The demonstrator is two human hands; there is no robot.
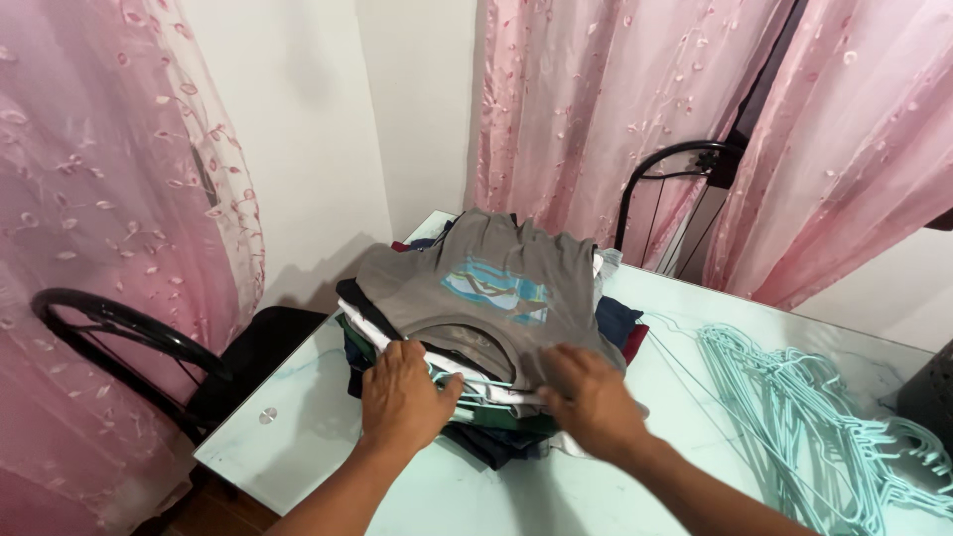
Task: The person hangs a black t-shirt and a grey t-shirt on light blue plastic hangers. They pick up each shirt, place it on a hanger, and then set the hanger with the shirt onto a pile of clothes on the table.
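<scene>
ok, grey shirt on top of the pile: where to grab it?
Likely the grey shirt at its two shoulders beside the collar, from the near side. The neckline faces the person, and the left hand and right hand already rest there.

You've got no packages, labels, signs or screens in view here, only clothes, hangers and curtains.

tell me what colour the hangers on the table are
Pale mint green, a tangled heap of hangers on the table; the head view shows them.
</scene>
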